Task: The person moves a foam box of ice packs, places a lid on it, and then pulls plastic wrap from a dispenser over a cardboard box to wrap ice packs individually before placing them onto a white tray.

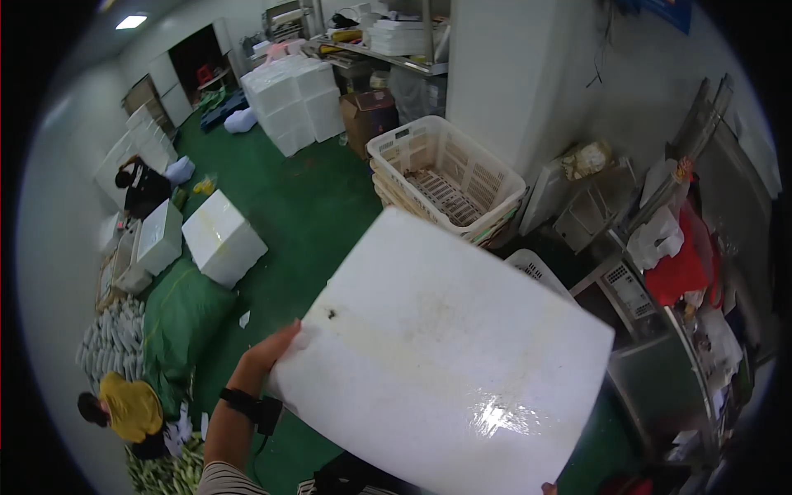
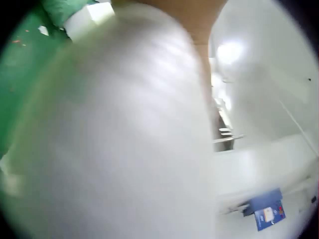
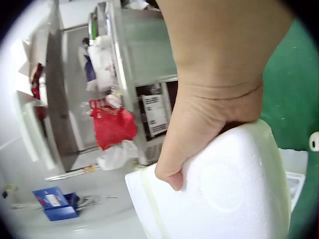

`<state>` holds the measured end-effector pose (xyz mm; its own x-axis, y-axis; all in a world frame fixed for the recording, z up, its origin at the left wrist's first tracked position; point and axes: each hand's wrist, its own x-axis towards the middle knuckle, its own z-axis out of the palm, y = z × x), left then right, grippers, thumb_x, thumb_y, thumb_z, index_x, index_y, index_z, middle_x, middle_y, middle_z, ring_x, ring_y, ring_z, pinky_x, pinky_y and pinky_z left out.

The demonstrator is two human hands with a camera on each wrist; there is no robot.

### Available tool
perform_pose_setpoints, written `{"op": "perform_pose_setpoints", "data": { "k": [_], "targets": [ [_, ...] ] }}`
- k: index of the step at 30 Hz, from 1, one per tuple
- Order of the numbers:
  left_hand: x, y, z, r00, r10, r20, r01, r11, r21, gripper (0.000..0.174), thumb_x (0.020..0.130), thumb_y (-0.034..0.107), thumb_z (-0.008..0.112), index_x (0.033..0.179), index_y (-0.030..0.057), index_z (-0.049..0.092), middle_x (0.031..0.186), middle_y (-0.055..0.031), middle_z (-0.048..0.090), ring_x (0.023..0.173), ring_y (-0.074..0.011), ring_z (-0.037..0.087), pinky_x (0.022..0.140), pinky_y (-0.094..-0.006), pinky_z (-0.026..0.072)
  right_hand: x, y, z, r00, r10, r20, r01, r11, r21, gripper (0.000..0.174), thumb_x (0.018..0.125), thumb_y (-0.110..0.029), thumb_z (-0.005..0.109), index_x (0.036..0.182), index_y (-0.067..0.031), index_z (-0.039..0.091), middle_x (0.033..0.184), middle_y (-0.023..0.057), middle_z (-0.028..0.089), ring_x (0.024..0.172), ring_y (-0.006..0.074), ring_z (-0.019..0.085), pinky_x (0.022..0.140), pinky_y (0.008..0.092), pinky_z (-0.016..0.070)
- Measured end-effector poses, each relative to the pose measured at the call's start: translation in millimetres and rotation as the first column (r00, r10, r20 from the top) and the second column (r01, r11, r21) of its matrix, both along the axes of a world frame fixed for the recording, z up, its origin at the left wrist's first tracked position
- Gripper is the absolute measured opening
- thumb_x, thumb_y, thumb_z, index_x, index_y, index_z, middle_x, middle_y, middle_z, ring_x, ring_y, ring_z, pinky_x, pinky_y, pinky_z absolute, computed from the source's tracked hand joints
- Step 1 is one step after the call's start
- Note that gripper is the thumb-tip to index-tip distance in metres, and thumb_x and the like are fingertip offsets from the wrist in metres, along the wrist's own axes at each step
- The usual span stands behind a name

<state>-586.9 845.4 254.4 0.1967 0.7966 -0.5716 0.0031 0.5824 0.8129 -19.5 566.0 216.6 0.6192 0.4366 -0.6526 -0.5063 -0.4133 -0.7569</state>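
Note:
A large white foam box [image 1: 445, 355] is held up in front of the body, its broad flat face tilted toward the head camera. That face carries yellowish stains, a small dark mark and a bright glare spot. My left hand [image 1: 276, 346] grips its left edge, with most of the fingers hidden behind it. At the opposite end my right hand [image 3: 199, 129] holds the box, thumb lying along the side and the other fingers out of sight. In the left wrist view the box wall fills most of the picture, blurred.
Stacked cream plastic crates [image 1: 445, 173] stand just beyond the box. To the right is a metal table [image 1: 672, 363] with a red bag [image 1: 685, 264]. More foam boxes [image 1: 223, 239], a green sack [image 1: 181, 322] and a person in yellow [image 1: 132, 408] are at left on the green floor [image 1: 322, 190].

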Motion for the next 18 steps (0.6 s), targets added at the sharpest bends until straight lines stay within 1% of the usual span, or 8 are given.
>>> {"op": "perform_pose_setpoints", "data": {
  "k": [1, 6, 8, 10, 12, 15, 16, 18],
  "targets": [
    [-5.3, 10.1, -4.0, 0.995, -0.021, -0.098, 0.011, 0.996, -0.093, 0.055, 0.097, 0.045, 0.037, 0.137, 0.0075, 0.038, 0.121, -0.01, 0.056, 0.108, -0.0209, 0.054, 0.094, -0.0366, 0.0434, -7.7, 2.4, -23.1, 0.999, 0.004, -0.044, -0.004, 1.0, 0.002, 0.051, 0.094, -0.042, 0.049, 0.124, -0.0015, 0.05, 0.117, 0.0058, 0.056, 0.103, 0.0189, 0.05, 0.09, 0.0339, 0.0387],
    [-36.8, 87.6, -115.6, 0.887, -0.298, -0.353, 0.345, 0.936, 0.076, 0.048, 0.091, 0.024, 0.058, 0.132, 0.0052, 0.042, 0.114, -0.0081, 0.059, 0.104, -0.0181, 0.056, 0.089, -0.035, 0.0459, -65.8, 40.2, -159.6, 0.977, -0.024, -0.21, 0.021, 1.0, -0.02, 0.049, 0.094, -0.043, 0.048, 0.123, -0.0027, 0.052, 0.114, 0.0057, 0.058, 0.098, 0.0171, 0.052, 0.083, 0.0337, 0.0423],
    [-52.6, 128.7, -190.1, 0.918, -0.352, -0.183, 0.36, 0.933, 0.011, 0.05, 0.089, 0.025, 0.061, 0.131, 0.0049, 0.043, 0.112, -0.0079, 0.06, 0.103, -0.0179, 0.056, 0.09, -0.0357, 0.0455, -99.0, 63.8, -229.8, 0.96, -0.071, -0.272, 0.07, 0.997, -0.015, 0.049, 0.094, -0.043, 0.048, 0.122, -0.0032, 0.052, 0.113, 0.0057, 0.058, 0.096, 0.0163, 0.053, 0.08, 0.0335, 0.0437],
    [-81.7, 182.1, -296.5, 0.871, -0.371, -0.321, 0.397, 0.918, 0.017, 0.053, 0.086, 0.034, 0.063, 0.128, 0.0059, 0.048, 0.115, -0.0116, 0.06, 0.103, -0.0229, 0.058, 0.089, -0.0371, 0.0461, -135.3, 85.6, -316.3, 0.916, -0.14, -0.377, 0.166, 0.985, 0.038, 0.048, 0.094, -0.043, 0.048, 0.122, -0.0037, 0.053, 0.112, 0.0057, 0.059, 0.094, 0.0156, 0.053, 0.078, 0.0334, 0.0452],
    [-78.7, 257.5, -359.8, 0.676, -0.253, -0.692, 0.352, 0.936, 0.002, 0.054, 0.083, 0.039, 0.064, 0.124, 0.0063, 0.051, 0.113, -0.0147, 0.061, 0.101, -0.0268, 0.06, 0.085, -0.0386, 0.048, -174.7, 115.9, -411.7, 0.894, -0.181, -0.41, 0.242, 0.965, 0.103, 0.048, 0.094, -0.043, 0.047, 0.121, -0.0041, 0.053, 0.11, 0.0056, 0.059, 0.092, 0.0149, 0.054, 0.075, 0.0333, 0.0466],
    [-107.4, 353.0, -459.8, 0.321, -0.183, -0.929, 0.336, 0.939, -0.069, 0.057, 0.079, 0.046, 0.065, 0.118, 0.0059, 0.056, 0.104, -0.0181, 0.064, 0.096, -0.0322, 0.063, 0.078, -0.0402, 0.051, -250.5, 201.7, -492.5, 0.976, 0.086, 0.2, -0.018, 0.947, -0.321, 0.044, 0.093, -0.04, 0.05, 0.117, -0.0032, 0.056, 0.101, 0.0061, 0.063, 0.078, 0.0153, 0.057, 0.062, 0.0327, 0.0482],
    [-80.4, 387.7, -421.7, 0.464, -0.156, -0.872, 0.31, 0.951, -0.004, 0.053, 0.079, 0.044, 0.064, 0.114, 0.0043, 0.058, 0.094, -0.018, 0.066, 0.087, -0.0309, 0.066, 0.072, -0.0398, 0.0524, -268.0, 233.1, -507.7, 0.966, 0.096, 0.239, -0.005, 0.935, -0.356, 0.045, 0.093, -0.038, 0.051, 0.117, -0.001, 0.054, 0.099, 0.0068, 0.062, 0.077, 0.0155, 0.056, 0.064, 0.0328, 0.0473],
    [-85.1, 434.9, -435.0, 0.54, -0.18, -0.822, 0.291, 0.957, -0.019, 0.051, 0.08, 0.043, 0.063, 0.111, 0.0022, 0.059, 0.095, -0.0183, 0.066, 0.086, -0.0317, 0.066, 0.072, -0.039, 0.0518, -301.2, 278.7, -524.5, 0.962, 0.094, 0.255, 0.021, 0.909, -0.416, 0.046, 0.092, -0.035, 0.053, 0.118, 0.0034, 0.051, 0.096, 0.0084, 0.06, 0.076, 0.0157, 0.053, 0.067, 0.0331, 0.0457]
  ]
}}
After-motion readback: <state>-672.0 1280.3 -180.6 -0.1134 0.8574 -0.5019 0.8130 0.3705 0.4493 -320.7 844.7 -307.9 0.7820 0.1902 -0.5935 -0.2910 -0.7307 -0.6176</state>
